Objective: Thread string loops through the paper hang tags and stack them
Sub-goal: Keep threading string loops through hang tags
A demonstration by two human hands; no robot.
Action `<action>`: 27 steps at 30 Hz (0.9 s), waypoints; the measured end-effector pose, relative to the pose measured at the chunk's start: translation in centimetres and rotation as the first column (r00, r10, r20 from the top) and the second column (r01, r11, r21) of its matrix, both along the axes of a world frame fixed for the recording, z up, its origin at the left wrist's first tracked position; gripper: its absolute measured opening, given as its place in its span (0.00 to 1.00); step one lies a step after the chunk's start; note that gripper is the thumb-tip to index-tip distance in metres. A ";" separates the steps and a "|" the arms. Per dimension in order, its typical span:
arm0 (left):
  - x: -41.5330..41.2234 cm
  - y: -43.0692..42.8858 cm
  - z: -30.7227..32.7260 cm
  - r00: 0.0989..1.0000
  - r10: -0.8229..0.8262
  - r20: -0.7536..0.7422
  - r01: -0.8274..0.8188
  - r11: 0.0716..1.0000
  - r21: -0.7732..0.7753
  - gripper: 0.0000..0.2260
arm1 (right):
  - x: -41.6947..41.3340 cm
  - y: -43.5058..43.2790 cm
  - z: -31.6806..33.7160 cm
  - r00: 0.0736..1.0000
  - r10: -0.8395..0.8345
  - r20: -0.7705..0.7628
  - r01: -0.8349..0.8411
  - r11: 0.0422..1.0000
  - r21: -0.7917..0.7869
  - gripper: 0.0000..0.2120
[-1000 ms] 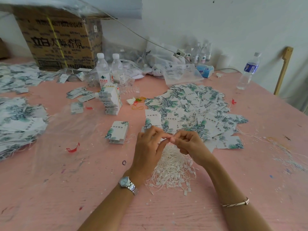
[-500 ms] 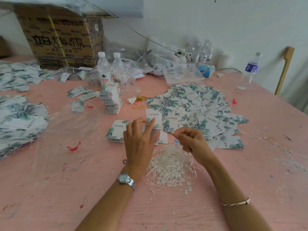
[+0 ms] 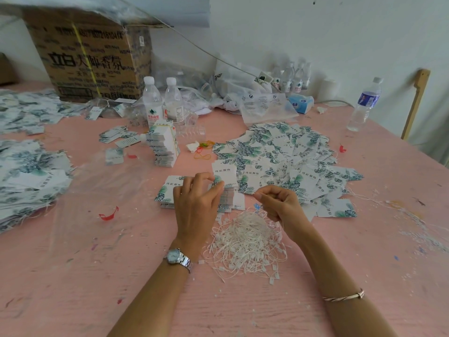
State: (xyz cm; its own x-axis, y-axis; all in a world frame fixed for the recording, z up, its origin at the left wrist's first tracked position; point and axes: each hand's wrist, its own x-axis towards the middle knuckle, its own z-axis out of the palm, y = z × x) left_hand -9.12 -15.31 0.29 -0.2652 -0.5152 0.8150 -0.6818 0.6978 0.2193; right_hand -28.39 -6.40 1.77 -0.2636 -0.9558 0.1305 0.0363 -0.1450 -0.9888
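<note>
My left hand pinches the near edge of a white, leaf-printed paper hang tag, above the short stack of like tags. My right hand, at three o'clock from it, is curled in a tight pinch. Whether it holds a string I cannot tell, as one would be too thin to see. The tangled heap of white string loops lies at six o'clock. I could lift two stuck tags together, or a loose loop could snag the heap.

Wearing a shiny silver watch by the left hand and a thin silver bracelet by the right hand.
</note>
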 end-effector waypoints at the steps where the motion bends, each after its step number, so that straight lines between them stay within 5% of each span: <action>1: 0.0 -0.2 -0.1 1.000 -0.009 -0.005 0.009 0.999 -0.036 0.05 | 0.0 0.0 0.0 1.000 -0.003 -0.001 0.003 1.000 -0.003 0.10; 9: 0.1 -1.4 -0.6 0.991 -0.132 -0.011 0.126 0.962 -0.241 0.06 | 0.1 0.2 0.2 0.999 -0.030 0.015 0.030 1.000 0.001 0.04; 24: 0.3 -1.0 -0.7 0.969 -0.197 -0.147 0.181 0.977 -0.112 0.07 | -0.2 0.1 0.0 0.999 -0.048 0.021 0.048 0.999 -0.016 0.04; 27: 0.4 -0.9 -0.7 0.959 -0.213 -0.186 0.180 0.967 -0.179 0.05 | -0.1 0.1 0.0 0.998 -0.046 0.037 0.047 0.999 -0.024 0.05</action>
State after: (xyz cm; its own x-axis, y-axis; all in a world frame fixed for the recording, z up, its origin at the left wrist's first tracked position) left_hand -8.68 -16.17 -0.36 -0.1699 -0.3288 0.9290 -0.4803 0.8508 0.2133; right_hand -28.53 -6.28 1.80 -0.3127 -0.9390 0.1433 0.0649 -0.1717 -0.9830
